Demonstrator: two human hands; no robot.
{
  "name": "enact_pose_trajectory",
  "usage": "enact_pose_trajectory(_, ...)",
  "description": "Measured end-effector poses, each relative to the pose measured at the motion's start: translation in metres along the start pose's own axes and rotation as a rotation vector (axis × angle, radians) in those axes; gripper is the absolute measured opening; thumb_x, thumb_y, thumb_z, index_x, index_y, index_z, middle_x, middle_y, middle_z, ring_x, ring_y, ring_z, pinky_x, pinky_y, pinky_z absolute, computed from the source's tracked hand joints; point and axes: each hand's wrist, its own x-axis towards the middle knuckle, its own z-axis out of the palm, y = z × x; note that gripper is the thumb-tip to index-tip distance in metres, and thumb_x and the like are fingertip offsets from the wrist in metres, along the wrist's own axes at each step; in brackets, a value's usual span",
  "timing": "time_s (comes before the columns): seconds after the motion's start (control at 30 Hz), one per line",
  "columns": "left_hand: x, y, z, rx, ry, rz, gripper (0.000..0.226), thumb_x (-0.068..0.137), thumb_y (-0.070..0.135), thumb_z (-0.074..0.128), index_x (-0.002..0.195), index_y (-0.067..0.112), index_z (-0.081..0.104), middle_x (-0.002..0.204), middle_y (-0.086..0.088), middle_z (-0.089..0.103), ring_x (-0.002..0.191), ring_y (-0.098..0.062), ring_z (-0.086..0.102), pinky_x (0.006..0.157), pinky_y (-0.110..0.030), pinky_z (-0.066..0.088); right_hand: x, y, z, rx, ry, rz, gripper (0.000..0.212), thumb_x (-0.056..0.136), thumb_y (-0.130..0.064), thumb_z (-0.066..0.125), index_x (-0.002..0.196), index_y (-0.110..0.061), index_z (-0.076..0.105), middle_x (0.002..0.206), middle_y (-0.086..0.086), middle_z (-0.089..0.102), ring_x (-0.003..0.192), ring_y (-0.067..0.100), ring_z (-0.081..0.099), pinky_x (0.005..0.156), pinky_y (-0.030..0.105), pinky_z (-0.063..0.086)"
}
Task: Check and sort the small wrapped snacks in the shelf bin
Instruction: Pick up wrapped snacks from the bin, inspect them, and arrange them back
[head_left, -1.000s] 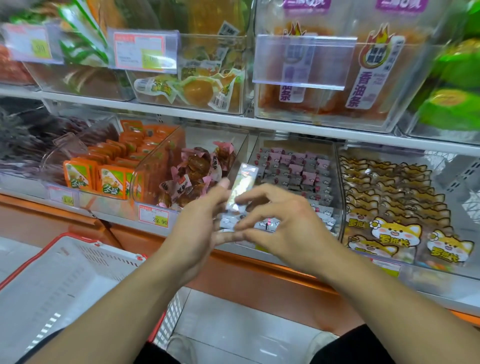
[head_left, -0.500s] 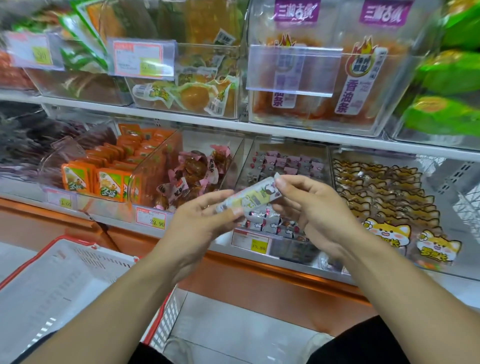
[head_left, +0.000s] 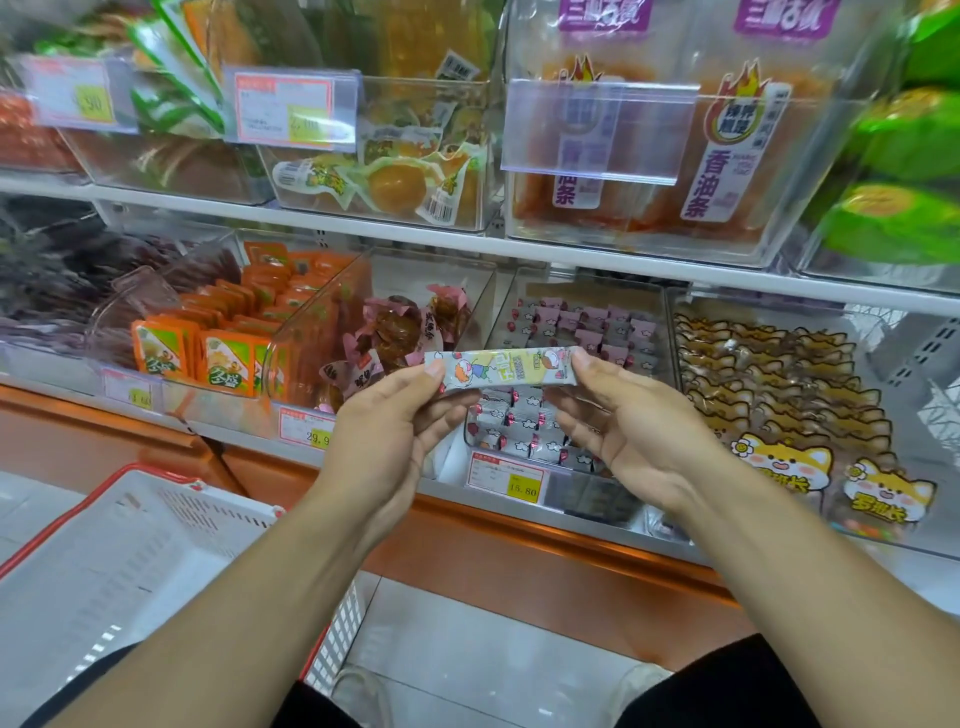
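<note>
A long, narrow wrapped snack (head_left: 511, 370) with a pale cartoon print lies level between my hands, in front of the shelf. My left hand (head_left: 387, 431) pinches its left end and my right hand (head_left: 631, 421) pinches its right end. Behind it stands a clear shelf bin (head_left: 670, 332) holding several small grey and pink wrapped snacks (head_left: 587, 327) in rows. My hands hide part of the bin's front.
To the left are bins of brown pink-wrapped sweets (head_left: 395, 332) and orange packets (head_left: 218, 353); to the right, cat-print packs (head_left: 779, 457). A price tag (head_left: 506, 475) hangs under the bin. A white basket with a red rim (head_left: 130, 561) sits at lower left.
The snack has turned from upright, through a slant, to level. My hands have moved apart to its two ends and the view has shifted a little upward.
</note>
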Motion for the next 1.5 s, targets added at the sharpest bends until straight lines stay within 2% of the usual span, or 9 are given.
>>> enact_pose_trajectory(0.13,0.002,0.002,-0.006,0.2,0.061,0.079,0.022,0.093,0.02,0.069,0.076,0.015,0.081,0.085,-0.01,0.077,0.069,-0.012,0.068,0.067,-0.022,0.056,0.002,0.0,-0.006,-0.176,0.009,-0.116,0.016,0.093,-0.018,0.069,0.108,-0.014,0.069,0.113,0.007,0.075,0.093,0.017,0.073,0.076,0.032,0.062)
enact_pose_trajectory(0.23,0.002,0.005,-0.013,0.454,0.036,0.196,0.019,0.091,0.024,0.073,0.077,0.012,0.078,0.078,-0.013,0.075,0.067,-0.017,0.065,0.071,-0.031,0.057,-0.001,-0.004,-0.007,-0.405,-0.068,-0.269,0.033,0.082,-0.041,0.074,0.112,-0.026,0.071,0.116,-0.005,0.074,0.104,0.008,0.07,0.092,0.035,0.057)
enact_pose_trajectory(0.3,-0.002,0.004,-0.013,0.568,-0.037,0.255,0.019,0.09,0.025,0.075,0.075,0.013,0.078,0.071,-0.01,0.073,0.064,-0.015,0.065,0.067,-0.026,0.056,-0.006,-0.002,-0.002,-0.581,-0.223,-0.264,0.047,0.072,-0.054,0.076,0.113,-0.033,0.069,0.112,-0.011,0.075,0.102,0.005,0.07,0.086,0.029,0.053)
enact_pose_trajectory(0.43,-0.007,0.0,-0.008,0.601,-0.123,0.279,0.021,0.09,0.031,0.075,0.078,0.014,0.078,0.071,-0.011,0.073,0.064,-0.013,0.065,0.064,-0.023,0.054,-0.007,0.01,0.005,-0.606,-0.386,-0.183,0.047,0.076,-0.035,0.082,0.119,-0.027,0.066,0.105,-0.001,0.078,0.098,0.015,0.074,0.075,0.021,0.056)
enact_pose_trajectory(0.7,-0.005,0.002,-0.009,0.524,-0.172,-0.16,0.046,0.084,0.06,0.067,0.096,0.016,0.076,0.095,-0.003,0.078,0.086,-0.023,0.076,0.065,-0.026,0.058,0.003,0.008,0.001,-0.16,-0.259,-0.115,0.023,0.094,-0.004,0.064,0.117,-0.005,0.066,0.11,0.016,0.075,0.102,0.028,0.073,0.075,0.023,0.06)
enact_pose_trajectory(0.87,-0.004,0.003,-0.008,0.218,-0.093,-0.218,0.013,0.093,0.02,0.069,0.094,0.008,0.075,0.101,-0.01,0.076,0.079,-0.018,0.074,0.068,-0.024,0.059,0.0,0.002,0.002,-0.202,-0.242,-0.225,0.034,0.078,0.007,0.074,0.109,-0.005,0.066,0.108,0.017,0.074,0.097,0.025,0.073,0.081,0.027,0.059)
enact_pose_trajectory(1.03,0.0,0.008,-0.011,0.086,-0.038,-0.172,0.026,0.079,0.011,0.075,0.104,0.005,0.071,0.108,-0.017,0.076,0.089,-0.02,0.076,0.07,-0.021,0.059,-0.002,-0.002,-0.002,-0.248,-0.274,-0.264,0.031,0.065,-0.007,0.081,0.094,-0.01,0.072,0.102,0.015,0.076,0.095,0.027,0.074,0.085,0.029,0.059)
enact_pose_trajectory(1.2,0.004,0.009,-0.013,-0.009,-0.028,-0.108,0.032,0.079,0.015,0.075,0.108,0.003,0.072,0.104,-0.014,0.077,0.097,-0.022,0.075,0.077,-0.025,0.06,-0.004,-0.006,-0.008,-0.616,-0.316,-0.453,0.011,0.068,-0.015,0.082,0.076,-0.023,0.081,0.094,-0.001,0.079,0.091,0.013,0.075,0.078,0.021,0.058)
enact_pose_trajectory(1.5,0.002,0.007,-0.01,-0.036,-0.178,0.047,0.032,0.076,0.006,0.074,0.106,0.003,0.065,0.108,-0.014,0.076,0.11,-0.029,0.072,0.08,-0.03,0.061,0.001,0.0,-0.015,-1.061,-0.306,-0.567,0.036,0.082,-0.002,0.079,0.063,-0.032,0.077,0.086,-0.016,0.074,0.085,0.004,0.07,0.074,0.017,0.055)
